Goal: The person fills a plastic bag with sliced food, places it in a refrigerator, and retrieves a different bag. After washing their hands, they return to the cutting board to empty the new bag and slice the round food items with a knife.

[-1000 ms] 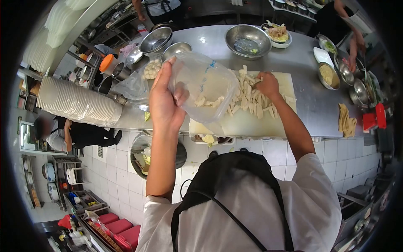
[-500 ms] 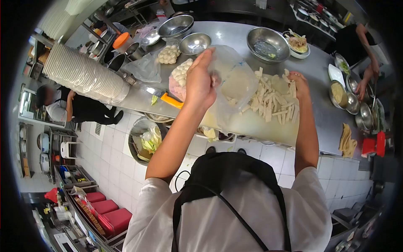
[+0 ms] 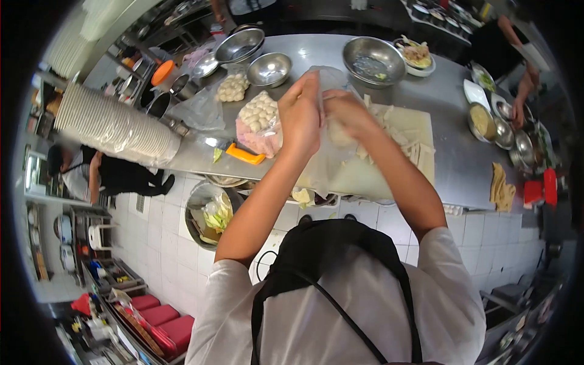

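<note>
Up to the clear bag [image 3: 332, 75] above the cutting board [image 3: 380, 184], the right hand [image 3: 351, 113] has moved from the pale strips [image 3: 420, 151]. The left hand's [image 3: 301, 118] fingers grasp the bag; the right's are too blurred to tell.

a steel table [image 3: 457, 141] spans from ten to two o'clock, its top reflecting light; white tiles cover the floor [image 3: 146, 231], with a grate [image 3: 140, 204] near nine, a white stool [image 3: 100, 236] between eight and nine, and a shelf [image 3: 433, 25] at one.
</note>
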`<state>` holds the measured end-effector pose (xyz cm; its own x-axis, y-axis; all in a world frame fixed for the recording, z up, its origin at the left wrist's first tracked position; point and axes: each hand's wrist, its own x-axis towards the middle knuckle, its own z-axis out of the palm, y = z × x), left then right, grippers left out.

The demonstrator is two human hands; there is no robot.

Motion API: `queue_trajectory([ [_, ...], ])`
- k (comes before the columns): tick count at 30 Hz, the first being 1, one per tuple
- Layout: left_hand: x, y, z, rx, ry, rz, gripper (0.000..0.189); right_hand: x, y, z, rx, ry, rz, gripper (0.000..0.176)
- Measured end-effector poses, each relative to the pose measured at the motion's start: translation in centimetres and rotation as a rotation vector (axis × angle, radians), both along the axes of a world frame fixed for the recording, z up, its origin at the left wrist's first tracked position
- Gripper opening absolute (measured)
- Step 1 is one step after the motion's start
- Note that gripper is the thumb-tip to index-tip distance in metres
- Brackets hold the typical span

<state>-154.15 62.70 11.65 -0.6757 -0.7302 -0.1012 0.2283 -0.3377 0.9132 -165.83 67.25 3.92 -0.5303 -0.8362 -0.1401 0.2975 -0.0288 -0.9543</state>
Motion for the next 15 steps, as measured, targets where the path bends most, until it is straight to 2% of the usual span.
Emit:
queue_trajectory([
  [2,0.7,0.3,-0.5,-0.034,-0.039,0.013,0.028,0.6,-2.9,-4.3,0.221,0.225,0.033,0.029],
  [5,1.7,-1.1,-1.1,0.009,-0.020,0.097,0.028,2.7,-1.7,-3.5,0.274,0.975,0.078,0.029],
  [7,2.6,-2.4,-0.7,0.014,0.018,0.152,0.029,2.3,1.5,1.9,0.115,0.784,0.123,0.030],
  [9,4.1,-3.8,-1.0,0.023,0.039,0.189,0.030,-1.2,4.1,4.0,0.236,0.549,-0.042,0.030],
  [11,4.9,-4.1,-0.9,0.018,0.082,0.207,0.031,-7.3,4.8,1.1,0.345,0.765,-0.212,0.035],
  [13,5.4,-4.0,-1.0,0.017,0.098,0.196,0.032,-11.6,4.2,-1.7,0.788,0.997,-0.097,0.042],
  [15,5.5,-4.0,-1.4,0.019,0.096,0.187,0.033,-13.9,3.1,-7.1,0.802,1.193,-0.095,0.048],
])
